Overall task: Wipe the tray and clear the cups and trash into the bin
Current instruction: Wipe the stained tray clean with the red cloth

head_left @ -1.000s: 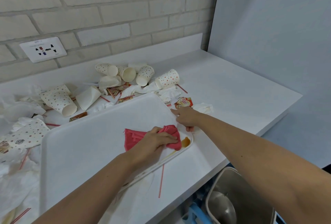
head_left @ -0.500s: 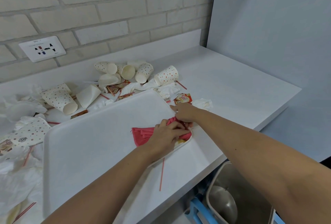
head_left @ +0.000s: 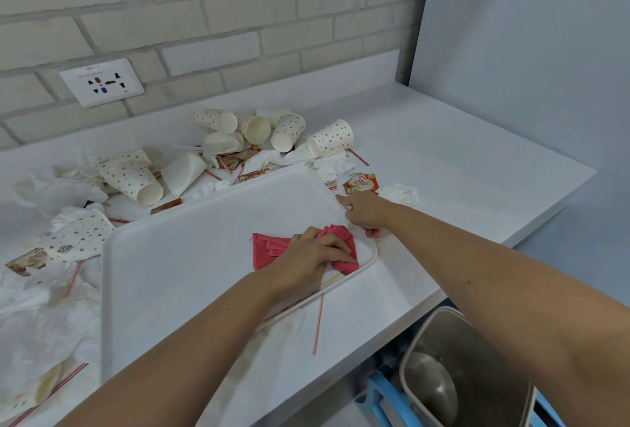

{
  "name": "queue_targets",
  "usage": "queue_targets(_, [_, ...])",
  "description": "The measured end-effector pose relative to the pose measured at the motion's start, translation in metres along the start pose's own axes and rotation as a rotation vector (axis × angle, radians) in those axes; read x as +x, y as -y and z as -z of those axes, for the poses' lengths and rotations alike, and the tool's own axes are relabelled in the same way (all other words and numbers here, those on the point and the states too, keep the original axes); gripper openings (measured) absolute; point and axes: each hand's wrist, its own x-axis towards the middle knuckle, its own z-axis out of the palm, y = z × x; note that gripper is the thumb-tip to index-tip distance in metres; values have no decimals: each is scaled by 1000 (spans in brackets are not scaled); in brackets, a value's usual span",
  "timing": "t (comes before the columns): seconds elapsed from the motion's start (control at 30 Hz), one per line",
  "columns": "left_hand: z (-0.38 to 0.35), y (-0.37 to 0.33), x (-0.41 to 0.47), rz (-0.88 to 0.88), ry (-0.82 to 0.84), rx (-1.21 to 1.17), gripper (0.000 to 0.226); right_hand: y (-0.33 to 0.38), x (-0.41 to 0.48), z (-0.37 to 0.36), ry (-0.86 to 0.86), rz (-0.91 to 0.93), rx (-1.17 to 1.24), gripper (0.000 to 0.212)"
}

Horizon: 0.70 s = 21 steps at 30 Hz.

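A smooth white tray [head_left: 187, 273] with rounded corners lies flat on the desk [head_left: 443, 153]. The left grip [head_left: 317, 252] clutches a crumpled red cloth [head_left: 269, 249] at the tray's right corner. The right grip [head_left: 366, 213], just beside it, pinches the raised rim. Dotted paper cups [head_left: 330, 140] lie tipped behind, and a steel bin [head_left: 477, 375] stands below.

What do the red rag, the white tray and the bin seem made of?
The red rag: soft cloth, judging by its folds and creases. The white tray: probably matte plastic, smooth with a raised rim. The bin: likely brushed steel, given its dull grey sheen.
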Motion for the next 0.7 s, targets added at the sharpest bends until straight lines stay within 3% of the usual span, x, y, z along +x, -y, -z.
queue_targets(0.17, [1, 17, -10, 12, -8, -76, 44, 1, -2, 1, 5, 0, -13, 58])
queue_targets(0.27, [5, 26, -17, 25, -5, -106, 37, 1, -3, 1, 7, -3, -2, 36])
queue_targets(0.4, [10, 35, -29, 24, -11, -133, 36, 1, -3, 0, 2, -9, 34, 53])
queue_targets(0.7, [-5, 5, 2, 32, -101, -28, 40, 2, 1, 0, -1, 8, -23, 56])
